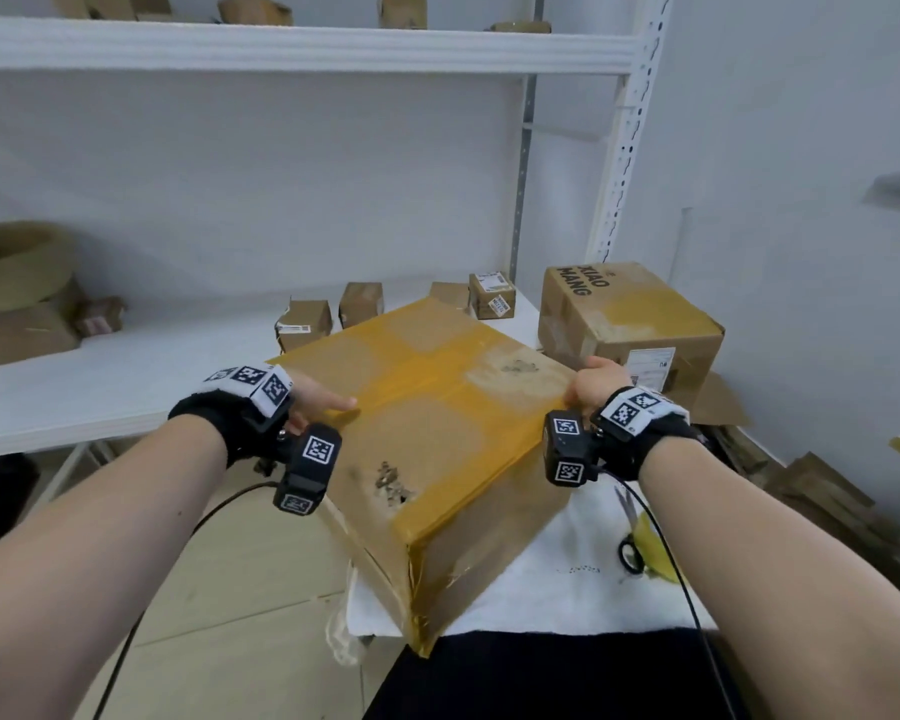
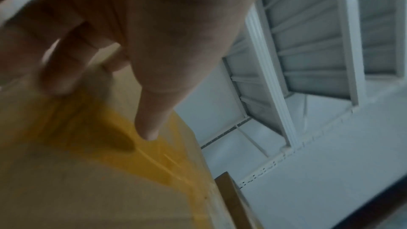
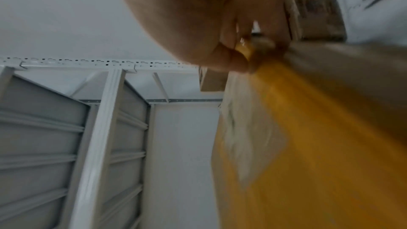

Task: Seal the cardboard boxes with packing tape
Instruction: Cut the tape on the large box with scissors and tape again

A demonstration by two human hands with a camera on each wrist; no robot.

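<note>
A large cardboard box (image 1: 437,407) crossed with yellow packing tape sits tilted on a white cloth (image 1: 567,584), one corner pointing at me. My left hand (image 1: 318,402) grips its left edge, thumb lying on the top face and fingers curled round the side. In the left wrist view the thumb (image 2: 149,124) lies on the yellow tape of the box (image 2: 88,180). My right hand (image 1: 591,387) grips the right edge of the box, seen in the right wrist view as the hand (image 3: 220,32) pinching the taped edge (image 3: 319,145). No tape roll is in view.
A second taped box marked XIAO MANG (image 1: 630,324) stands just behind the right hand. Several small boxes (image 1: 359,304) line the white shelf (image 1: 126,376). Scissors (image 1: 630,532) lie on the cloth at right. Flattened cardboard (image 1: 827,501) is piled far right; a shelf post (image 1: 624,148) rises behind.
</note>
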